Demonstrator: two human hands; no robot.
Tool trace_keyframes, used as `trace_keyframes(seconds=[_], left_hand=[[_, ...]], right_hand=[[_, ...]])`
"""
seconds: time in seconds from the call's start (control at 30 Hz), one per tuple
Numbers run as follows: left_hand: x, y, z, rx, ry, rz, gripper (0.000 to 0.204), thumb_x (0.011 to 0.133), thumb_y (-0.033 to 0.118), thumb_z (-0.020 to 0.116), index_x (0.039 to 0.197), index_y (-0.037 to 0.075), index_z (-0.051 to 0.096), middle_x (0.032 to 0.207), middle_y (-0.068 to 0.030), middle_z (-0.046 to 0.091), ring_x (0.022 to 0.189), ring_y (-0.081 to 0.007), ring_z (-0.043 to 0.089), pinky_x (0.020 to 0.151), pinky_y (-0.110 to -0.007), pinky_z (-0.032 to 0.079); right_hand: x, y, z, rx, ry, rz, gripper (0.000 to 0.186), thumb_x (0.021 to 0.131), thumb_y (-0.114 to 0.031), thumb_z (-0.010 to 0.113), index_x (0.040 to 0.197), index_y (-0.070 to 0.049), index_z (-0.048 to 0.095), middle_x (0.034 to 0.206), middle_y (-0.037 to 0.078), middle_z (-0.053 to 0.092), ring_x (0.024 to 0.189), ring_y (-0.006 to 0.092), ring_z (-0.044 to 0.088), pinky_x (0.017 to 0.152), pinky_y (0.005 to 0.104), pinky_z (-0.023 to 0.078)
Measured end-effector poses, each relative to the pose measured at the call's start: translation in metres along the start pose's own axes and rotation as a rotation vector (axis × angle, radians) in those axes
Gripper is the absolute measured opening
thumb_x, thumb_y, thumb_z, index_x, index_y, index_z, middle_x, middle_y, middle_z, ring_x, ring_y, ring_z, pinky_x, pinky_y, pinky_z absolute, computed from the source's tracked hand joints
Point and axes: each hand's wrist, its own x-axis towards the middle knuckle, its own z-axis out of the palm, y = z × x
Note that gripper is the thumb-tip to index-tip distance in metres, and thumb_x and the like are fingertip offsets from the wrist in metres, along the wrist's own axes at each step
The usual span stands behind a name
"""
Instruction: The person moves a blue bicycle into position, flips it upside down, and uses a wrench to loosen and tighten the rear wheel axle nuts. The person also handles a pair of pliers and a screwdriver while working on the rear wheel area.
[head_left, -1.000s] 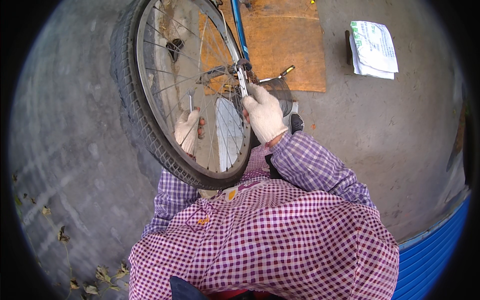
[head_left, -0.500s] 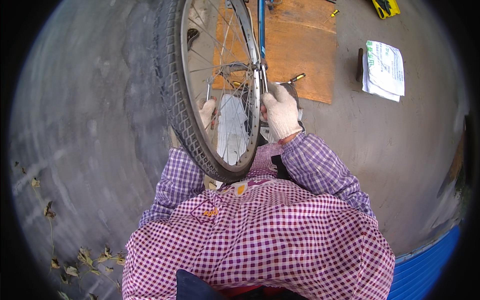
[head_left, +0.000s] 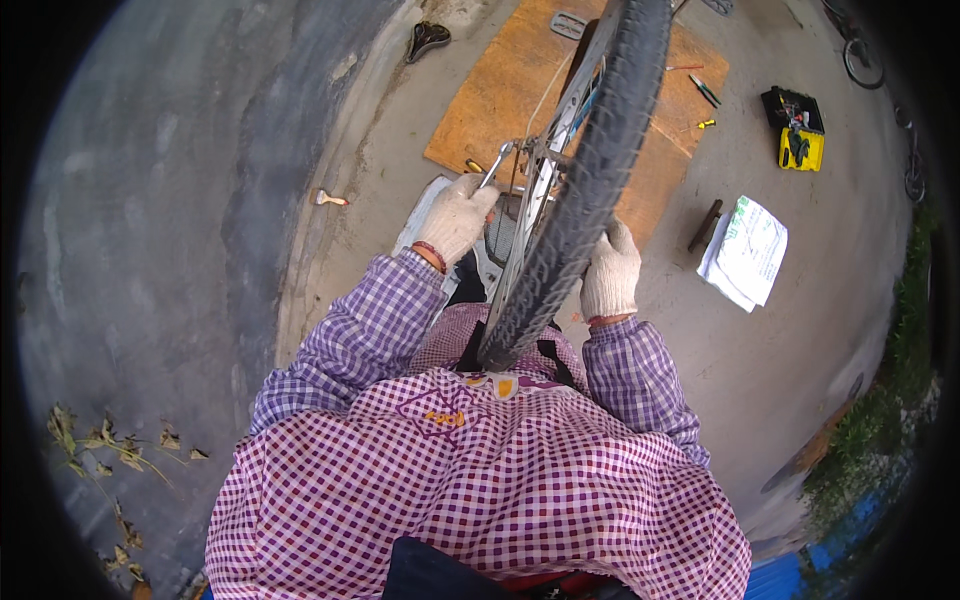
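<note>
A bicycle wheel with a black knobbly tyre [head_left: 600, 160] stands upright between my arms, its lower end close to my checked apron [head_left: 480, 440]. My gloved left hand [head_left: 458, 218] is closed round a silver wrench [head_left: 495, 163], whose head meets the axle area on the wheel's left side. On the right side, my gloved right hand [head_left: 612, 275] is closed beside the tyre. The tyre hides its fingertips and the wrench that showed in its grip half a second ago.
An orange-brown board [head_left: 490, 95] lies under the bike. Left of it are a saddle [head_left: 428, 40] and a brush [head_left: 330, 198]. To the right are pliers [head_left: 704, 90], a yellow-and-black toolbox [head_left: 797, 130] and a folded white sack [head_left: 745, 255] beside a dark bar.
My view has turned, so the wheel now leans the other way, towards the upper right. My left hand and its wrench show plainly; the tyre now covers the right hand's wrench.
</note>
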Motion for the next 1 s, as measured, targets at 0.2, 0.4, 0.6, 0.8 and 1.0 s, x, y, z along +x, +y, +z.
trace_keyframes(seconds=[0.2, 0.4, 0.6, 0.8, 1.0], left_hand=[[-0.012, 0.028, -0.001, 0.072, -0.006, -0.086, 0.035, 0.095, 0.033, 0.057, 0.097, -0.001, 0.065, 0.081, -0.0187, 0.068, 0.08, -0.0355, 0.067, 0.074, -0.047, 0.051], [0.031, 0.052, 0.015, 0.188, 0.107, 0.076, 0.048, 0.094, 0.039, 0.059, 0.112, -0.004, 0.07, 0.09, -0.0157, 0.074, 0.086, -0.0285, 0.071, 0.079, -0.041, 0.053], [0.08, 0.087, 0.027, -0.111, 0.067, 0.189, 0.043, 0.093, 0.039, 0.062, 0.104, 0.0, 0.074, 0.08, -0.0104, 0.071, 0.073, -0.0223, 0.066, 0.068, -0.038, 0.051], [0.079, 0.101, 0.012, -0.112, -0.083, 0.172, 0.035, 0.099, 0.029, 0.064, 0.114, -0.002, 0.072, 0.085, -0.0071, 0.07, 0.066, -0.0139, 0.063, 0.059, -0.031, 0.05], [0.083, 0.091, 0.029, -0.405, -0.156, 0.021, 0.032, 0.105, 0.026, 0.059, 0.117, -0.002, 0.071, 0.101, -0.0092, 0.075, 0.08, -0.0203, 0.071, 0.07, -0.035, 0.059]], right_hand=[[0.024, 0.063, -0.038, 0.034, 0.0, 0.017, 0.036, 0.104, -0.009, 0.057, 0.137, 0.004, 0.061, 0.101, 0.006, 0.069, 0.078, 0.0118, 0.066, 0.064, 0.0251, 0.055], [0.032, 0.05, -0.037, 0.367, -0.073, 0.101, 0.035, 0.105, -0.01, 0.057, 0.137, 0.004, 0.062, 0.109, 0.009, 0.072, 0.09, 0.0158, 0.07, 0.074, 0.0276, 0.057], [0.028, -0.016, -0.016, 0.204, -0.081, -0.05, 0.044, 0.105, -0.009, 0.051, 0.147, 0.006, 0.052, 0.091, 0.007, 0.064, 0.069, 0.0102, 0.059, 0.056, 0.0262, 0.05], [0.046, -0.033, -0.025, -0.084, -0.207, -0.022, 0.035, 0.106, -0.013, 0.054, 0.135, 0.005, 0.058, 0.085, 0.003, 0.058, 0.071, 0.0108, 0.056, 0.07, 0.028, 0.051], [0.053, -0.035, -0.047, -0.358, -0.239, -0.118, 0.034, 0.103, -0.015, 0.055, 0.129, 0.007, 0.06, 0.086, 0.005, 0.063, 0.075, 0.0133, 0.059, 0.072, 0.0301, 0.051]])
